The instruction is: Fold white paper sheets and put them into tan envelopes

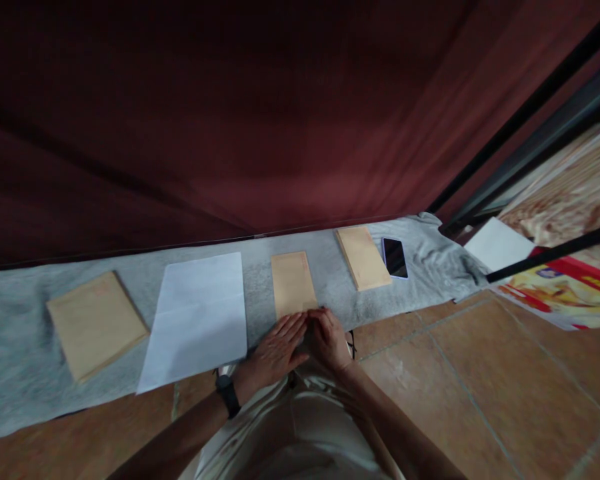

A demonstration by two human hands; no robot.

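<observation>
A single brown paper envelope [294, 283] lies on the grey cloth in front of me, its near end under my hands. My left hand [283, 347] rests flat across that near end, fingers stretched out and together. Close beside it, my right hand [330, 340] has its fingers curled and pinched at the envelope's near right edge. Exactly what part of the paper the right fingertips grip is partly hidden. To the left lies white paper [200, 313] with a faint crease across it. A stack of brown envelopes [364, 257] sits to the right.
A larger pile of brown envelopes [97, 323] is at the far left. A phone [395, 257] lies beside the right stack. The grey cloth [430, 267] covers a narrow surface against a dark red curtain [280, 133]. Black bars and a colourful printed box [565, 293] stand at right.
</observation>
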